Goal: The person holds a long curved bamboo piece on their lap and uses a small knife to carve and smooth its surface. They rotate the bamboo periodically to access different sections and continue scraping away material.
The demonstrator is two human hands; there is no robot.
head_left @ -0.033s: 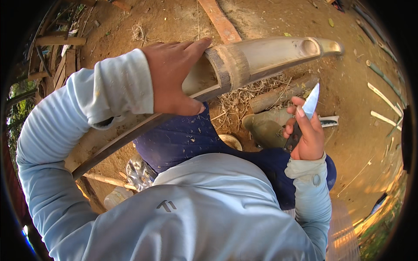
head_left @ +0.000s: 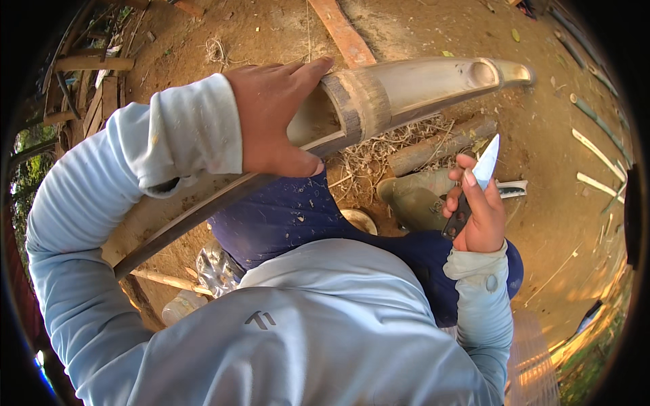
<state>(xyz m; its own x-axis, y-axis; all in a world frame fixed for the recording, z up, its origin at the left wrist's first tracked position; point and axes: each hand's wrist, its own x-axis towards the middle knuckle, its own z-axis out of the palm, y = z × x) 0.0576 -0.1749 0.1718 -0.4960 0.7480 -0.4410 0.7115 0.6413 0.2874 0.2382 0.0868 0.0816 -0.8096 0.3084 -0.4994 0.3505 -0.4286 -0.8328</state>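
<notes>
A long split bamboo trough (head_left: 420,84) lies slantwise over my lap, hollow side up, running from lower left to upper right. A thick ringed node (head_left: 366,103) crosses it near the middle. My left hand (head_left: 274,122) grips the trough just left of that node, thumb over the near edge and fingers reaching to the far edge. Away from the bamboo on the right, my right hand (head_left: 482,213) holds a knife (head_left: 485,166) by its dark handle. Its pointed blade is up and touches nothing.
Under the trough lie pale shavings (head_left: 365,159) and a short log (head_left: 440,147), beside my boot (head_left: 416,196). A plank (head_left: 344,34) lies beyond it. Bamboo poles (head_left: 599,125) and pale strips (head_left: 596,155) rest at right. A wooden frame (head_left: 95,64) stands far left.
Very little differs. My left hand sits a touch farther right, and the knife in my right hand is slightly lower.
</notes>
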